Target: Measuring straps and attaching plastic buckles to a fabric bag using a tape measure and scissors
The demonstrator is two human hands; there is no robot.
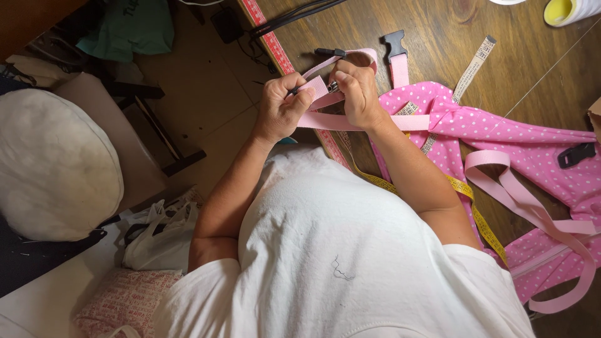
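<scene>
Near the top centre of the frame, both hands work on a pink strap at the edge of the wooden worktop. The left hand is clenched around a folded end of the strap, pinching it between thumb and fingers, seemingly to keep the fold tight. The right hand grips the strap just beside it, where a small dark buckle part sits between the two hands; whether it is already threaded on cannot be told. The strap runs right from the hands into a pink polka-dot fabric piece spread across the right side of the frame, so the slack lies flat while the end is handled. Another black clip sits on a strap end above the hands, and a second lies on the fabric at far right. A yellow tape measure trails beneath the right forearm, and a red ruler strip lines the worktop's edge.
</scene>
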